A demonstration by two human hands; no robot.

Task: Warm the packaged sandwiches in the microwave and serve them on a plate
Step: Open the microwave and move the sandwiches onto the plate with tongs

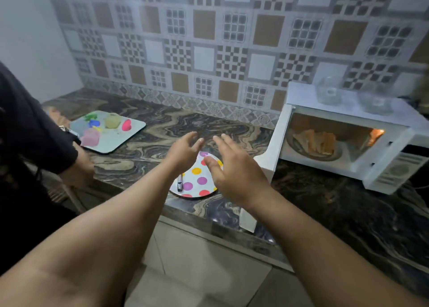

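serving step, i'd judge — sandwiches [315, 142] sit in the open microwave [392, 167]; left hand [185, 152] and right hand [234, 169] (both relaxed, empty) hover over the dotted plate [197, 183] — next, reach inside.

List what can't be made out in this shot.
- Polka-dot plate, head view: far part hidden by both hands, left and right.
- Sandwiches in the microwave: blurred; wrapping can't be told.
- Clear containers on top: blurred, contents unreadable.
- Small dark object on the plate: too small to identify.

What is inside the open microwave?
Inside the microwave, toasted-looking sandwiches sit on a round dish, lit from the right. Their fillings and the cavity's right corner are hidden.
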